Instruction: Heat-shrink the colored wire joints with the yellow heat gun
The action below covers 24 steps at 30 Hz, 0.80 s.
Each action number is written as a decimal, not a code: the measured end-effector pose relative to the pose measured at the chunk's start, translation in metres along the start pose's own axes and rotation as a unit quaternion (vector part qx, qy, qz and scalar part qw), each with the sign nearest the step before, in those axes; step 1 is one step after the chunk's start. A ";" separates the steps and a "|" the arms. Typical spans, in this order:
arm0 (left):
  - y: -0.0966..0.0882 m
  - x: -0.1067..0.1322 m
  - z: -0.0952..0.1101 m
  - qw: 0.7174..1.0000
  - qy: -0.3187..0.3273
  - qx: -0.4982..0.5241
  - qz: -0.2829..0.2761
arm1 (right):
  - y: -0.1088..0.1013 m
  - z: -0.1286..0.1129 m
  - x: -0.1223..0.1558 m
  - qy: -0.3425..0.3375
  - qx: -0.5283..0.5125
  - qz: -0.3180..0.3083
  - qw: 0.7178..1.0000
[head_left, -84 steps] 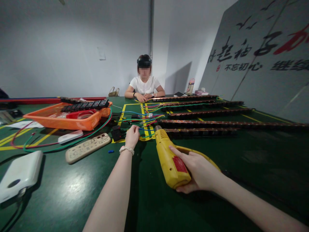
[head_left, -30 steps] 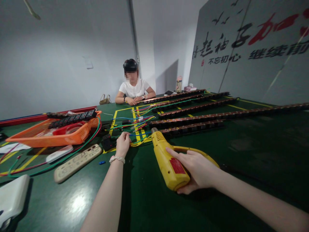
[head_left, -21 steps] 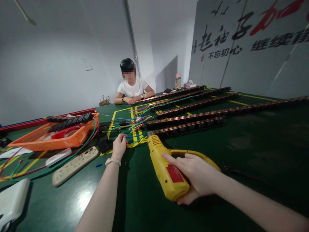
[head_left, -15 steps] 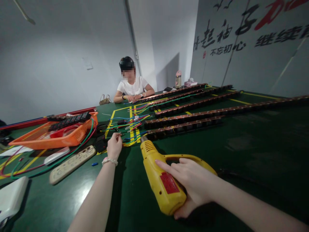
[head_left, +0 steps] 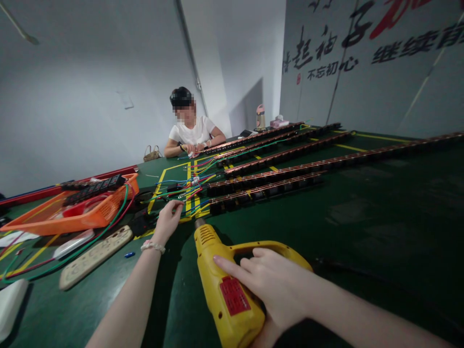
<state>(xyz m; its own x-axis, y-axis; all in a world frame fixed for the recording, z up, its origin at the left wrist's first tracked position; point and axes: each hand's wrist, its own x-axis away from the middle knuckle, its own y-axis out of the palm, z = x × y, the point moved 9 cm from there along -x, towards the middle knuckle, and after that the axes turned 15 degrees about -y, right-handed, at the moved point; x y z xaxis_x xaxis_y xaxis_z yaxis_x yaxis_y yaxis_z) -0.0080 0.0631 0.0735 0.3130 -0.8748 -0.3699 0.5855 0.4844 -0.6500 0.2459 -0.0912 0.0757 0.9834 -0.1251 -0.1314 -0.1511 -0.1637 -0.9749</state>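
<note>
My right hand (head_left: 266,280) is wrapped around the body of a yellow heat gun (head_left: 210,261), its index finger stretched along the top. The metal nozzle points away from me, just short of the wire ends of the nearest strip. Fingers pinched together, my left hand (head_left: 169,220) is at the thin coloured wires (head_left: 197,211) that come out of this strip; what lies between the fingertips is small and partly hidden. The nearest black strip with copper-coloured rails (head_left: 261,191) lies on the green table, several similar strips behind it.
An orange basket (head_left: 119,205) with black socket strips and wires stands at the left. In front lie a beige power strip (head_left: 96,258) and a small blue piece (head_left: 129,254). A co-worker in a white shirt (head_left: 192,133) sits across the table. A dark cord (head_left: 348,266) runs right.
The view has shifted right. My left hand has moved slightly right, closer to the strip's end. The heat gun's nozzle has drawn back a little towards me and left.
</note>
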 end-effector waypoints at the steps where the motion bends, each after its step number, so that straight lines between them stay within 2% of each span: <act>1: 0.001 -0.004 0.004 1.000 -0.008 0.011 -0.006 | 0.001 -0.001 -0.001 -0.004 0.006 -0.003 1.000; 3: 0.002 -0.012 0.021 0.999 -0.015 0.031 -0.001 | 0.002 -0.003 -0.002 -0.012 0.018 -0.005 1.000; 4: 0.005 -0.014 0.036 1.000 -0.002 0.031 -0.006 | 0.003 -0.003 -0.003 -0.014 0.024 -0.006 1.000; 5: 0.012 -0.015 0.055 0.999 0.023 0.022 -0.024 | 0.004 -0.004 -0.003 -0.014 0.029 -0.008 0.999; 7: 0.036 -0.008 0.105 0.987 0.127 -0.027 -0.093 | 0.005 -0.004 -0.004 -0.014 0.034 -0.013 0.999; 9: 0.067 0.009 0.151 0.948 0.251 -0.126 -0.153 | 0.007 -0.004 -0.004 -0.012 0.035 -0.017 0.999; 12: 0.104 0.023 0.190 0.897 0.340 -0.227 -0.168 | 0.009 -0.005 -0.004 -0.011 0.039 -0.014 0.999; 14: 0.122 0.024 0.203 0.877 0.372 -0.256 -0.162 | 0.008 -0.006 -0.004 -0.012 0.049 -0.015 0.999; 17: 0.142 0.017 0.204 0.858 0.395 -0.285 -0.162 | 0.006 -0.009 -0.004 -0.011 0.061 -0.017 0.998; 20: 0.153 0.002 0.193 0.859 0.373 -0.312 -0.157 | 0.003 -0.010 -0.005 -0.011 0.065 -0.017 0.998; 24: 0.156 -0.015 0.182 0.871 0.326 -0.343 -0.131 | 0.002 -0.012 -0.004 -0.015 0.066 -0.019 0.998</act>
<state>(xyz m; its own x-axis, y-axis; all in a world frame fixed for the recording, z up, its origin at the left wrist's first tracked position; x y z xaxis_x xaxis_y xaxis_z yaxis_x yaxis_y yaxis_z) 0.2150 0.1493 0.0989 -0.3859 -0.8715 -0.3026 -0.0806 0.3586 -0.9300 0.2402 -0.1024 0.0761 0.9911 -0.0911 -0.0967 -0.1005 -0.0374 -0.9942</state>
